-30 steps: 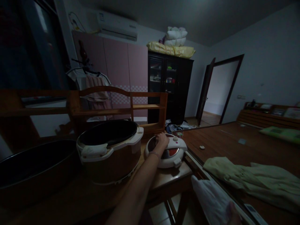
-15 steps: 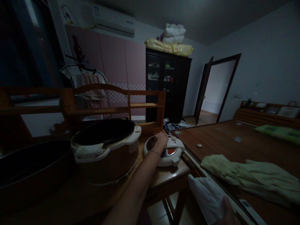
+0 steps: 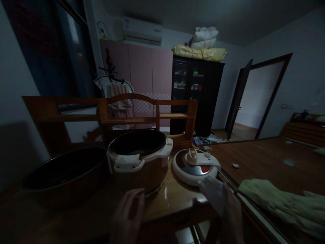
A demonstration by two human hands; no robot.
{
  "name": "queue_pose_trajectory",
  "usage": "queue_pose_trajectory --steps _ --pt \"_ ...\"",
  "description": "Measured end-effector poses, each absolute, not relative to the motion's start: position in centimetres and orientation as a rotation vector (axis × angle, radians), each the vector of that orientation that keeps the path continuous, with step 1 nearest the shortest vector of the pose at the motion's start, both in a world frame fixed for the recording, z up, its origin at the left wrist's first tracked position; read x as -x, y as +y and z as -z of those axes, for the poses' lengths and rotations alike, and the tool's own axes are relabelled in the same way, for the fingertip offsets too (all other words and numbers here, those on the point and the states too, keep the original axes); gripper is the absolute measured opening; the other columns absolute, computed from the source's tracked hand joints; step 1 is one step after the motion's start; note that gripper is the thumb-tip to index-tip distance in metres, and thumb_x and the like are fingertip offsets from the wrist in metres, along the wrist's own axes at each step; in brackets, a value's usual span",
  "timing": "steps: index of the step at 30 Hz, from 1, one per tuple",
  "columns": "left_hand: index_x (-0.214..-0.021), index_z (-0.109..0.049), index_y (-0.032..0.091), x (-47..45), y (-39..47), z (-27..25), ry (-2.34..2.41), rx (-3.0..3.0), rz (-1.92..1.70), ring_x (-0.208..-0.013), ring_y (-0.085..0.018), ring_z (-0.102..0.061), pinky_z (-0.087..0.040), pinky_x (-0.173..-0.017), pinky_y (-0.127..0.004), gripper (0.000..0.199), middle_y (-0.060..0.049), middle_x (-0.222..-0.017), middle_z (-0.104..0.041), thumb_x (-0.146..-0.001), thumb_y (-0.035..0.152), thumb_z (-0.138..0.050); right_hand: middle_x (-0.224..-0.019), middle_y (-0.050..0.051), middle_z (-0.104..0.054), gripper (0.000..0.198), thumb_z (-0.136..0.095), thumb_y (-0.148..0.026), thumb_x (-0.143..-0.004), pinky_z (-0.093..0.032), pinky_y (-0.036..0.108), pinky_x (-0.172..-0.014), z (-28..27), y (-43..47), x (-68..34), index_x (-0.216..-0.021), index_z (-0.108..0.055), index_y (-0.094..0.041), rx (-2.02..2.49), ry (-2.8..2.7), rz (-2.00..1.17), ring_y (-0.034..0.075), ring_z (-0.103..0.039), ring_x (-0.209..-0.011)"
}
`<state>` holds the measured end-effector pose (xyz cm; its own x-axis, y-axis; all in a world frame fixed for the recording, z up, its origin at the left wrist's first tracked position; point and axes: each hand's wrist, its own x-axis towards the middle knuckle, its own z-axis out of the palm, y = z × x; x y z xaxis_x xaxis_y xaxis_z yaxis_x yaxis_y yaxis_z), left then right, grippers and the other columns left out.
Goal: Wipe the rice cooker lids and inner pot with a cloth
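Observation:
My left hand [image 3: 129, 213] is over the front edge of the wooden desk, blurred, its fingers loosely bent and apart with nothing seen in them. It is just before the pressure cooker body [image 3: 137, 173], white-rimmed with a side handle and an uncovered dark opening. To the right lies the cooker lid [image 3: 195, 166], a white ring with a shiny top and a raised handle. My right hand [image 3: 232, 211] grips a white cloth [image 3: 214, 193], whose tip overlaps the lid's front edge in view; whether they touch I cannot tell. A dark inner pot [image 3: 68, 173] stands at the left.
The desk [image 3: 175, 200] has a wooden shelf [image 3: 127, 120] along its back. On the right, a brown bed board [image 3: 256, 154] holds a pale green garment [image 3: 279, 200] and a small white object [image 3: 235, 165]. Bags [image 3: 210, 139] lie beyond the desk.
My left hand has come off the lid's handle and back toward me. The right hand has brought the cloth up toward the lid. The view has turned left.

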<state>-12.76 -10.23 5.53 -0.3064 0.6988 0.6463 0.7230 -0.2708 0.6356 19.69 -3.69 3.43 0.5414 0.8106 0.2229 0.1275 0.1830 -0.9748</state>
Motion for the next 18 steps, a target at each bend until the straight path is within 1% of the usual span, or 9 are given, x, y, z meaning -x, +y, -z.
queue_pose_trajectory --steps 2,4,5,6,8,10,13,15,18 --pt "-0.106 -0.060 0.024 18.6 -10.2 -3.8 -2.183 1.570 1.783 -0.108 -0.029 -0.060 -0.044 -0.100 -0.049 0.036 -0.007 -0.113 -0.064 -0.083 0.051 -0.053 -0.072 0.006 -0.071 0.059 -0.051 -0.067 -0.079 -0.049 0.031 -0.058 -6.9 -0.3 -18.2 -0.097 -0.071 -0.015 1.296 -0.952 -0.671 0.025 -0.066 -0.071" --pt "-0.115 -0.054 0.019 22.8 -9.5 -2.6 -2.371 1.365 1.919 -0.113 -0.034 -0.058 -0.044 -0.100 -0.054 0.060 -0.011 -0.118 -0.062 -0.070 0.059 -0.063 -0.072 0.005 -0.070 0.054 -0.049 -0.064 -0.082 -0.048 0.029 -0.060 -10.5 3.7 -16.2 -0.098 -0.070 -0.017 1.212 -1.085 -0.744 0.023 -0.064 -0.072" --pt "-0.122 -0.050 0.019 24.2 -9.0 -2.1 -2.462 1.380 1.938 -0.118 -0.035 -0.055 -0.044 -0.100 -0.055 0.070 -0.012 -0.125 -0.059 -0.067 0.059 -0.066 -0.070 0.004 -0.069 0.050 -0.051 -0.062 -0.082 -0.047 0.028 -0.060 -12.2 5.7 -15.0 -0.095 -0.069 -0.017 1.191 -1.161 -0.846 0.021 -0.063 -0.071" --pt "-0.127 -0.047 0.019 25.2 -8.4 -1.7 -2.481 1.387 1.970 -0.124 -0.036 -0.051 -0.043 -0.102 -0.056 0.077 -0.013 -0.130 -0.056 -0.064 0.057 -0.069 -0.063 0.003 -0.066 0.047 -0.053 -0.060 -0.081 -0.046 0.027 -0.057 -13.6 7.4 -13.6 -0.087 -0.069 -0.016 1.182 -1.207 -0.912 0.020 -0.062 -0.064" --pt "-0.134 -0.041 0.024 26.1 -7.1 -1.0 -2.443 1.495 2.033 -0.131 -0.034 -0.045 -0.041 -0.105 -0.053 0.084 -0.011 -0.139 -0.051 -0.062 0.051 -0.074 -0.053 0.003 -0.061 0.041 -0.062 -0.056 -0.076 -0.044 0.027 -0.052 -15.6 10.1 -10.8 -0.071 -0.068 -0.016 1.170 -1.296 -1.026 0.018 -0.057 -0.053" --pt "-0.140 -0.034 0.024 26.2 -5.9 -0.3 -2.377 1.628 2.061 -0.134 -0.033 -0.042 -0.040 -0.107 -0.050 0.094 -0.011 -0.144 -0.046 -0.059 0.048 -0.077 -0.051 0.003 -0.059 0.043 -0.062 -0.056 -0.076 -0.043 0.028 -0.049 -16.6 11.4 -8.2 -0.066 -0.066 -0.015 1.137 -1.362 -1.140 0.018 -0.055 -0.049" --pt "-0.148 -0.018 0.021 26.3 -4.5 0.4 -2.207 1.898 2.124 -0.139 -0.032 -0.034 -0.034 -0.112 -0.049 0.111 -0.015 -0.153 -0.033 -0.058 0.045 -0.078 -0.060 0.004 -0.064 0.035 -0.062 -0.050 -0.077 -0.044 0.028 -0.051 -16.7 11.4 -5.7 -0.073 -0.068 -0.015 1.046 -1.407 -1.245 0.018 -0.057 -0.054" --pt "-0.150 -0.015 0.021 26.6 -4.0 0.6 -2.161 2.025 2.111 -0.142 -0.031 -0.029 -0.031 -0.114 -0.046 0.115 -0.015 -0.155 -0.028 -0.057 0.042 -0.080 -0.065 0.004 -0.066 0.030 -0.063 -0.045 -0.077 -0.045 0.027 -0.053 -16.5 10.9 -5.0 -0.078 -0.068 -0.016 0.986 -1.402 -1.270 0.018 -0.058 -0.059" --pt "-0.150 -0.014 0.020 27.3 -3.5 0.7 -2.166 2.115 2.044 -0.143 -0.030 -0.026 -0.028 -0.116 -0.044 0.117 -0.016 -0.157 -0.025 -0.057 0.037 -0.082 -0.070 0.005 -0.067 0.029 -0.061 -0.044 -0.077 -0.045 0.027 -0.055 -16.3 10.4 -4.6 -0.081 -0.068 -0.016 0.919 -1.376 -1.307 0.019 -0.059 -0.063"
